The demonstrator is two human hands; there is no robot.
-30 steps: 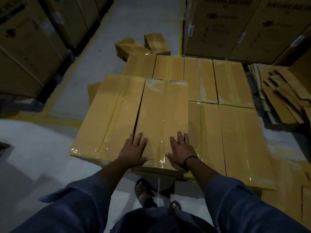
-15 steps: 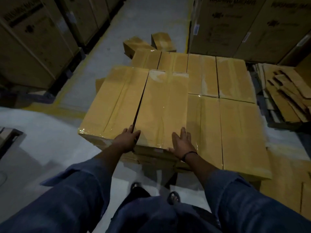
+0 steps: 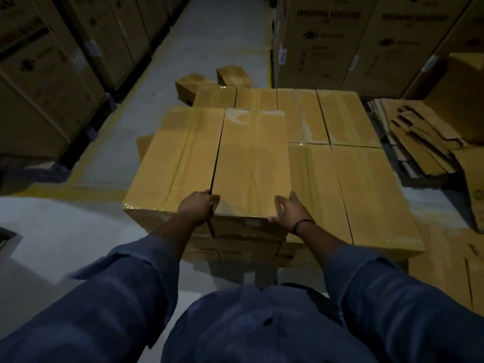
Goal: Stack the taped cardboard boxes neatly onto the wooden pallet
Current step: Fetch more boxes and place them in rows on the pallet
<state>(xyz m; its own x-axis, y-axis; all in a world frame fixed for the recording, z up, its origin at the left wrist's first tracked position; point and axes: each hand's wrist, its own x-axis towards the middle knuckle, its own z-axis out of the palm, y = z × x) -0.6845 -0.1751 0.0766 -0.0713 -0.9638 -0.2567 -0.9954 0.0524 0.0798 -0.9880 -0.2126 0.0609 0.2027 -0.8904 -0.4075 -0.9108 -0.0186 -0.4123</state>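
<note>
A long taped cardboard box (image 3: 252, 163) lies on top of the stack, in the upper layer beside a second upper box (image 3: 175, 163) on its left. My left hand (image 3: 197, 206) grips its near left corner, with fingers curled into the gap between the two boxes. At the near right corner my right hand (image 3: 290, 212) holds the box, thumb on the front face and fingers along the right edge. A lower layer of several taped boxes (image 3: 366, 189) spreads to the right and back. The wooden pallet is hidden beneath them.
Two small boxes (image 3: 233, 76) lie on the floor behind the stack. Flattened cardboard sheets (image 3: 419, 137) are piled at the right. Tall washing-machine cartons (image 3: 327, 40) stand at the back right, and more cartons (image 3: 47, 82) line the left aisle. Grey floor with a yellow line lies left.
Both hands slid back from lying flat on the box top to its near corners and now grip them. The view moved closer over the stack.
</note>
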